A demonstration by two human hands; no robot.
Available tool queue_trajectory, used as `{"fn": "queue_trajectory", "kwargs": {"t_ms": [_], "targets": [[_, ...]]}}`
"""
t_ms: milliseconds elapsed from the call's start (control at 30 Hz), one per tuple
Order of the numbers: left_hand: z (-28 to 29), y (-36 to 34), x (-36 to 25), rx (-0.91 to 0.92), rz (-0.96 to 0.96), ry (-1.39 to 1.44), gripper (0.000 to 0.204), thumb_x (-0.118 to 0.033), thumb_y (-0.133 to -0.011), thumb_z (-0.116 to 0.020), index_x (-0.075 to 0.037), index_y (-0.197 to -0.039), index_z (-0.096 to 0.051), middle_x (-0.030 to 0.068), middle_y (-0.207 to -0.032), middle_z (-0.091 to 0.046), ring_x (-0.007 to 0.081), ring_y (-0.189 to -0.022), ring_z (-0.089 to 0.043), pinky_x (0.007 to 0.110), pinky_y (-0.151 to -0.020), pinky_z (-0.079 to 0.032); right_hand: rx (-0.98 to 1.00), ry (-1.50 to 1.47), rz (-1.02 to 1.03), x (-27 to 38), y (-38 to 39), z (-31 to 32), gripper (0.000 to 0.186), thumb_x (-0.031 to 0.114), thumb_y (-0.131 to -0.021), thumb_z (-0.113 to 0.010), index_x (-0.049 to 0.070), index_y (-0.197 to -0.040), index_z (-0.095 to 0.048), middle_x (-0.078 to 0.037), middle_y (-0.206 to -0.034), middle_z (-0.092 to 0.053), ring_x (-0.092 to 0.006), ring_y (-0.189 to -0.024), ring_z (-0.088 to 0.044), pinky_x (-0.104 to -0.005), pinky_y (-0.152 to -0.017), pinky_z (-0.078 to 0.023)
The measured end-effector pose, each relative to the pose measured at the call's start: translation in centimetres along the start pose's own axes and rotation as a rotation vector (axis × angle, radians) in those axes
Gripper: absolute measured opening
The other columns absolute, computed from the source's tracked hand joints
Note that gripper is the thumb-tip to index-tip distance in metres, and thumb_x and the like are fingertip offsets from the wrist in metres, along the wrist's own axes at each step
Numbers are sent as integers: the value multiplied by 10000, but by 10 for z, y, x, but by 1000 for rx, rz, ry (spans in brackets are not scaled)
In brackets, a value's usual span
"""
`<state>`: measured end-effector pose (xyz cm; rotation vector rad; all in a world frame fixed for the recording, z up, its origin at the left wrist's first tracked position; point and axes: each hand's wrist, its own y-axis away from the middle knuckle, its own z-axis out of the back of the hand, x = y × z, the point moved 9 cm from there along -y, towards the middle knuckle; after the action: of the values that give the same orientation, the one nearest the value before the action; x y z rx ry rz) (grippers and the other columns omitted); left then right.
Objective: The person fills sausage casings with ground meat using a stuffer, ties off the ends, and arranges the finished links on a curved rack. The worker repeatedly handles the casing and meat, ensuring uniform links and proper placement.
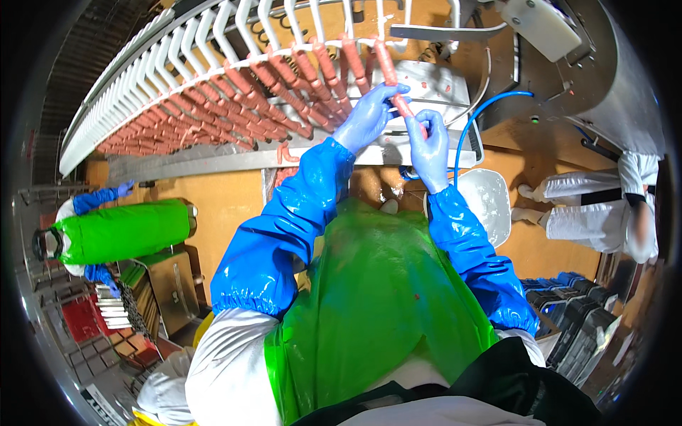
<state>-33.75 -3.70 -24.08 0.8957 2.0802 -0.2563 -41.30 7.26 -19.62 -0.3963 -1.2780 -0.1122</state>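
In the head view, a pink sausage strand (386, 65), its upper end at the far row of white hooks (317, 21), is held by the curled left hand (366, 121); its nearer part is pinched by the right hand (431, 149). Strand handling seems in hand; steady, gentle finger control appears called for.

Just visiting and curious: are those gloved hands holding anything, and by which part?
The left hand and right hand hold one sausage strand: left partway down, right lower.
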Motion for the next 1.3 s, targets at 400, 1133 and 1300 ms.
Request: {"fn": "queue_trajectory", "kwargs": {"t_ms": [400, 1133, 1300], "targets": [[-27, 1, 5, -35, 119, 261, 309, -141, -958, -444, 16, -1216, -507, -21, -624, -417, 78, -492, -367, 238, -490, -350, -117, -370, -290, -28, 48, -2, 130, 120, -944, -600, 33, -904, -513, -31, -803, -541, -179, -652, -500, -295, -624, -453], [-21, 6, 10, 132, 136, 305, 48, -143, -910, -459, -107, -902, -490, -54, -585, -339, 90, -463, -336, 265, -448, -339, 541, -376, -565, -47, 53, -56, 283, 262, -975, -525, 10, -1101, -554, -29, -761, -589, -198, -615, -551, -347, -577, -456], [6, 10, -7, 251, 23, 104, 204, -189, -982, -436, -68, -1138, -485, -17, -770, -457, 87, -624, -459, 257, -552, -440, 396, -1132, -613, -14, 44, -94, 219, 244, -984, -536, 61, -1103, -518, 56, -629, -394, -41, -458, -347, -188, -400, -294]]}}
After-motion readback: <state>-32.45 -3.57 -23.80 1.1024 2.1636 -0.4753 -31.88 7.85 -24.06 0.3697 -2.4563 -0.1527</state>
